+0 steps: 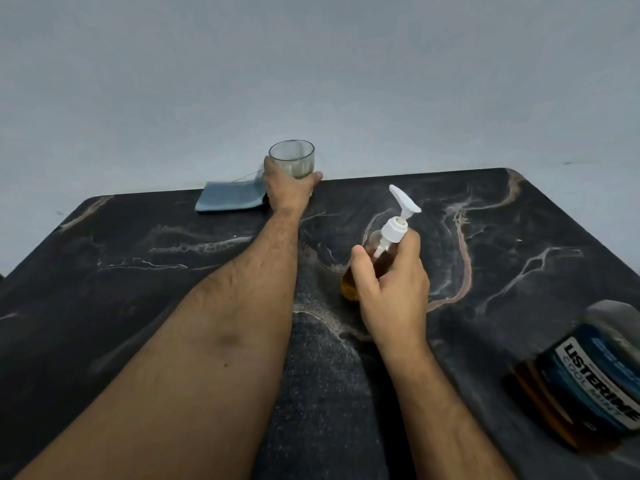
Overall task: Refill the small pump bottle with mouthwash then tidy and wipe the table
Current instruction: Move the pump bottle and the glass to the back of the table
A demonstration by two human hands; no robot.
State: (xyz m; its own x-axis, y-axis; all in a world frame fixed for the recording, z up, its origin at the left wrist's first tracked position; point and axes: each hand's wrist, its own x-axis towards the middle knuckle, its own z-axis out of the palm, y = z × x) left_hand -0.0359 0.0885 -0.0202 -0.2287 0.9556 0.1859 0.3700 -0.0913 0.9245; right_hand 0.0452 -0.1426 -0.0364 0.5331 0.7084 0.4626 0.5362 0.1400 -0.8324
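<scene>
near right edge: the big mouthwash bottle is sitting right at the table's near right side, partly cut off by the frame, amber liquid showing under the blue label.
near left: lots of bare dark marble top sitting open on the left, only the left forearm is crossing over it.
middle: the right hand is wrapping its fingers and thumb round the small pump bottle, holding it tilted with the white pump head pointing up and far. Amber liquid is pooling at the bottle's low end, just left of the palm. Can't tell if the base is touching the table.
far edge: the left hand is gripping a clear glass from the near side, thumb curling round its right side, right by the wall.
far left: a folded blue cloth is lying just left of that hand, along the far edge.
</scene>
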